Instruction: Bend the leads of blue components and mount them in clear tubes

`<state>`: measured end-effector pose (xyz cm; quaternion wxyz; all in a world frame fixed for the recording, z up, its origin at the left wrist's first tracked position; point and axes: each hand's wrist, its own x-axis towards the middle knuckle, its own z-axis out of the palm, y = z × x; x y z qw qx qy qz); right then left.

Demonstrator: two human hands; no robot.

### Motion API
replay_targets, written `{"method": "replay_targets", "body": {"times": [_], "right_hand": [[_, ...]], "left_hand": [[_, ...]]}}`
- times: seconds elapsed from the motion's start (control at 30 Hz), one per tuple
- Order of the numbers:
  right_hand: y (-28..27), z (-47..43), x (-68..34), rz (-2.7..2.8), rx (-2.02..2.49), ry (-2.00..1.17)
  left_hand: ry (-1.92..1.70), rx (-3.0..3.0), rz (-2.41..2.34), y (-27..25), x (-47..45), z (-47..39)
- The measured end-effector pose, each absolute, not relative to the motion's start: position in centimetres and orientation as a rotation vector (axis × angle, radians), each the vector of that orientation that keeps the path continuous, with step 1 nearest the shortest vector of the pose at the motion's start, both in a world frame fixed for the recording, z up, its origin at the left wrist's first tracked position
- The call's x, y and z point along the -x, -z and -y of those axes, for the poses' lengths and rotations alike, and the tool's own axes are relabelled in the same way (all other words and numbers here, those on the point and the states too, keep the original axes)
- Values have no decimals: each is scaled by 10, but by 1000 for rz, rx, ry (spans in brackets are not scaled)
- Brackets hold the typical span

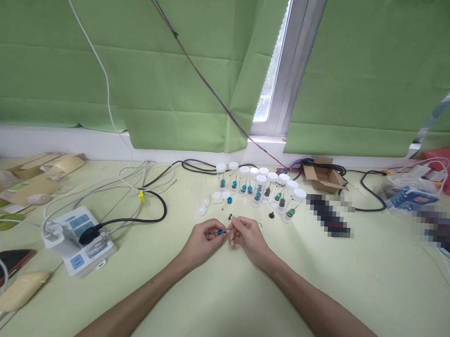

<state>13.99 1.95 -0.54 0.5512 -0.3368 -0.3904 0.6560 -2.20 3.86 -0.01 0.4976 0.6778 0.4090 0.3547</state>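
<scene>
Over the middle of the table, my two hands meet fingertip to fingertip. My left hand (207, 239) is closed in a pinch on a small blue piece (220, 232). The fingers of my right hand (247, 236) are pinched together right beside it; what they grip is too small to make out. Just beyond the right fingertips is a tiny dark piece (230, 217). Another blue piece (229, 200) with thin wire-like stems lies farther back. To the right of my hands sits a small black piece (271, 215).
Several clear vials (257, 196) with white caps hold blue, green or grey pieces. Loose white caps (201, 209) lie left of them. A power strip (87, 242) with cables is at left. Behind stand an open cardboard box (324, 178) and a plastic bag (408, 195).
</scene>
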Motion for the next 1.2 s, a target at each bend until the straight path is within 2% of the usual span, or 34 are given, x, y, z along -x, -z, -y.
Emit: {"method": "replay_targets", "body": {"times": [0.8, 1.2], "right_hand": [[14, -23, -142, 663, 579, -1739], [12, -23, -142, 647, 602, -1742]], "left_hand": [[-885, -1600, -843, -7, 30, -45], [-877, -1280, -679, -1, 30, -51]]}}
